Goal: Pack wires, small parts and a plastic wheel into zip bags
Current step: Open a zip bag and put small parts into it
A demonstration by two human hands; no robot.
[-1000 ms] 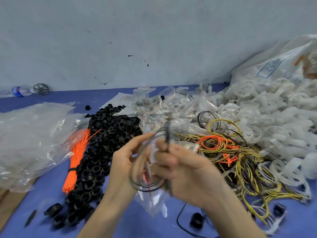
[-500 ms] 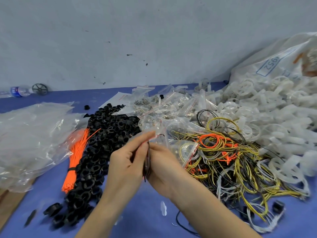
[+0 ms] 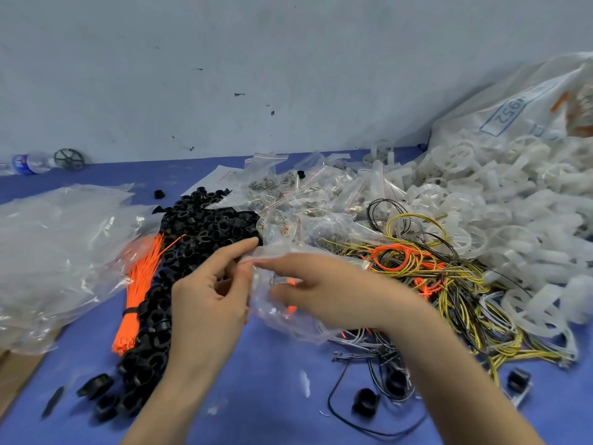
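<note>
Far left: I see a water bottle [image 3: 29, 162] lying by the wall, with a small dark wheel [image 3: 69, 159] just beside it.
Big clear bags: a floppy heap of clear plastic [image 3: 54, 252] sits on the blue table [image 3: 256, 396].
Orange ties: a bunch of orange ties [image 3: 136, 300] lies half under that plastic and touches the black pile.
Black parts: a long pile of black rings [image 3: 192, 232] runs from the back down toward me.
My left hand: my left hand [image 3: 208, 303] pinches the top edge of a clear zip bag [image 3: 276, 303] with thumb and first finger.
Zip bag: it hangs between my two hands, just above the table, in front of the wires. Something orange shows through it, but it is too blurry to tell what.
My right hand: my right hand [image 3: 333, 290] grips the other side of the bag top, fingers curled on the plastic. It looks blurry.
Small bags: filled little zip bags [image 3: 305, 194] are heaped behind my hands.
Wires: a tangle of yellow, orange, black and white wires [image 3: 433, 284] lies to the right of the bag.
Loose bits: a few black parts [image 3: 364, 401] lie near me on the table.
White wheels: a big heap of white plastic wheels [image 3: 513, 220] spills from a white sack [image 3: 513, 104] at the far right.
</note>
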